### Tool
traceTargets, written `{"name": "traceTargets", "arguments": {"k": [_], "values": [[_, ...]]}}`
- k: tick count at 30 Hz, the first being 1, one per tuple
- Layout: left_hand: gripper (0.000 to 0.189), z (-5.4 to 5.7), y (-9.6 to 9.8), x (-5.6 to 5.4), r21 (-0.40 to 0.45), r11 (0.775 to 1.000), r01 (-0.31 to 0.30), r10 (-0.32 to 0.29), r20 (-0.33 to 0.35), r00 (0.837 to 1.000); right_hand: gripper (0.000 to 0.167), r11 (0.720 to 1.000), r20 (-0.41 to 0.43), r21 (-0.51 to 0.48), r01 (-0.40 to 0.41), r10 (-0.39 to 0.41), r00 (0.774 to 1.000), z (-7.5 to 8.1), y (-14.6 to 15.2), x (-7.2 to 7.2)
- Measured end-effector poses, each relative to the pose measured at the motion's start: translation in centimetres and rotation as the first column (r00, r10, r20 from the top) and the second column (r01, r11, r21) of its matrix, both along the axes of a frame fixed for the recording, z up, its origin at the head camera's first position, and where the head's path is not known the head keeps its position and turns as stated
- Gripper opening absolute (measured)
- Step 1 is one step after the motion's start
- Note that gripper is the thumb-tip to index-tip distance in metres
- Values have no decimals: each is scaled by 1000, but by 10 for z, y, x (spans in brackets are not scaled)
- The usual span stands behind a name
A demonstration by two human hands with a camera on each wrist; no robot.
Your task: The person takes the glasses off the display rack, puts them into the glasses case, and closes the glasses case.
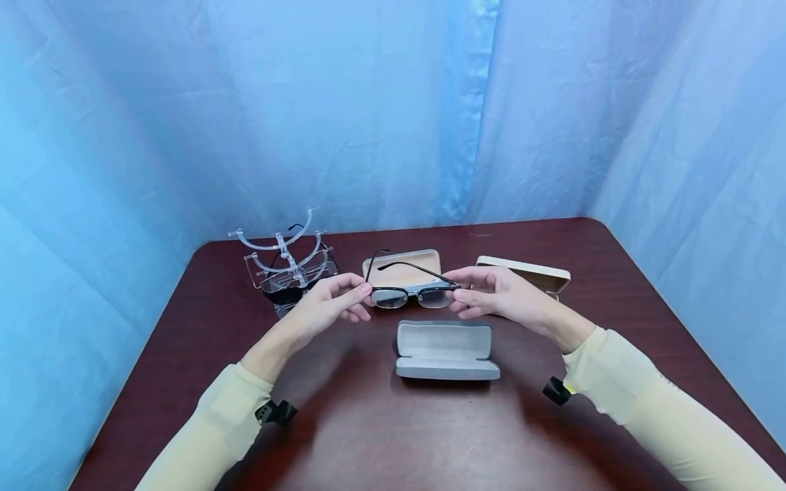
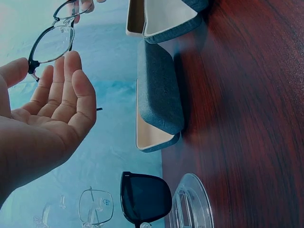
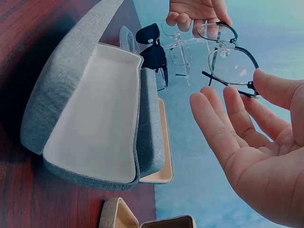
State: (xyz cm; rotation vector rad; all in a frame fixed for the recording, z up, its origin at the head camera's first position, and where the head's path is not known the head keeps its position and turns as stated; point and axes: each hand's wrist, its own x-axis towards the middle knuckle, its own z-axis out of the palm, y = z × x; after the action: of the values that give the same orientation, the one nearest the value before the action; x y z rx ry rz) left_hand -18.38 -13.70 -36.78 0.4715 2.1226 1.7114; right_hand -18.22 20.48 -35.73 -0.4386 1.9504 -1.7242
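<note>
In the head view, unfolded glasses (image 1: pixel 389 299) were pinched by the left hand (image 1: pixel 334 300) and right hand (image 1: pixel 500 294) above the tabletop (image 1: pixel 399 436), toward its far edge, not yet set down. Left wrist: sunglasses (image 2: pixel 147 197) were already racked. Right wrist: the grey case (image 3: pixel 90 118) was opened, unfilled.

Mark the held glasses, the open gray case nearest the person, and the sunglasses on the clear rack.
Held glasses (image 1: pixel 391 298), head view: lens on the image's left.
Open gray case (image 1: pixel 445 341), head view: inner lining of its raised half.
Sunglasses (image 2: pixel 146 198), left wrist view: the dark lens.

Blue curtains (image 1: pixel 344 116) surround it — a reddish-brown table (image 1: pixel 399 436).
</note>
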Motion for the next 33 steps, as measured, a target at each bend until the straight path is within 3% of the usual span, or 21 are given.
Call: {"name": "traceTargets", "arguments": {"k": [12,21,33], "values": [[37,3,-1,2,-43,999,12,-15,-63,998,48,998,-40,26,-51,52,998,2,0,2],[30,2,-2,3,-113,993,-33,23,-86,996,46,997,-29,35,-70,71,997,3,-1,3],[30,-2,0,1,-87,996,-27,20,-84,996,46,996,-18,25,-88,89,996,3,-1,2]]}}
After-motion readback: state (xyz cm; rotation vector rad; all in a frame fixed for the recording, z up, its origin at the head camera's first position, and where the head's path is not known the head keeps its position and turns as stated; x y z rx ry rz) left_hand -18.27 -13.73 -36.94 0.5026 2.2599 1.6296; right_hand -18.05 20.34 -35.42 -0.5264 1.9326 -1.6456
